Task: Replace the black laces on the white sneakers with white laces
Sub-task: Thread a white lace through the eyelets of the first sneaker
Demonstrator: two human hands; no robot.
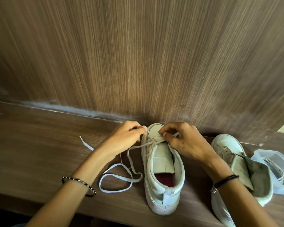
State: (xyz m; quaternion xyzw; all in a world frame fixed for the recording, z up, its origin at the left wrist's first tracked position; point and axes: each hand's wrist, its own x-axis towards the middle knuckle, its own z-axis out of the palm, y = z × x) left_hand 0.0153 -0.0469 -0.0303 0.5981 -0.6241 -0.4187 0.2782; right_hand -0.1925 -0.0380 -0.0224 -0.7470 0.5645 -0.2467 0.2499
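Note:
A white sneaker (162, 171) stands on the wooden shelf with its toe toward the wall and its tongue folded back. A white lace (120, 176) runs through its lowest eyelets and trails in loops to the left. My left hand (126, 136) pinches one strand of the lace at the toe's left side. My right hand (184, 141) pinches the other strand at the toe's right side. A second white sneaker (236, 161) without laces lies to the right, partly hidden by my right forearm.
A clear plastic container (272, 169) holding more white laces sits at the far right beside the second sneaker. The wood-grain wall (138, 63) rises directly behind the shoes. The shelf's front edge (72, 208) runs close below my forearms.

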